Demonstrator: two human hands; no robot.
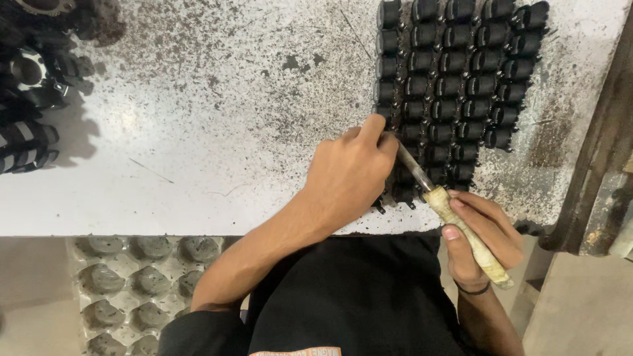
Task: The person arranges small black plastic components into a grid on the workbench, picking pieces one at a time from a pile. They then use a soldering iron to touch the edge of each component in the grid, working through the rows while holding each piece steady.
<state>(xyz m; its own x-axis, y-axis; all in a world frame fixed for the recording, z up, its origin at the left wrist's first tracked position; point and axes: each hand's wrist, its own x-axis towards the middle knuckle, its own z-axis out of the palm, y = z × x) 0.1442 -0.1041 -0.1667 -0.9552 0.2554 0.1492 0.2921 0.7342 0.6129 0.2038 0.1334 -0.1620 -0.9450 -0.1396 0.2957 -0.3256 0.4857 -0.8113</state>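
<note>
Fingers of my right hand (484, 234) are wrapped tight around the pale, cloth-bound handle of a slim tool (455, 217), thumb pressed along its side. Its thin metal shaft runs up toward eleven o'clock and disappears under my left hand (349, 175). That hand lies knuckles-up over the near left corner of a block of small black cylindrical parts (455, 86), its fingers curled down together at the edge of the block; whether they pinch one of the parts or only press on the tool's tip, I cannot tell, since the back of the hand hides it.

The parts lie in tidy rows at about one o'clock from my hands, on a white worktable (198, 151) whose paint is chipped and speckled dark. A black band circles my right wrist. At ten o'clock, by the far left edge of the table, sits a loose heap of larger black ring-shaped pieces (30, 86), well apart from both hands. Below the table edge, at seven o'clock, a grey moulded tray (132, 277) with round hollows shows beside my black shirt.
</note>
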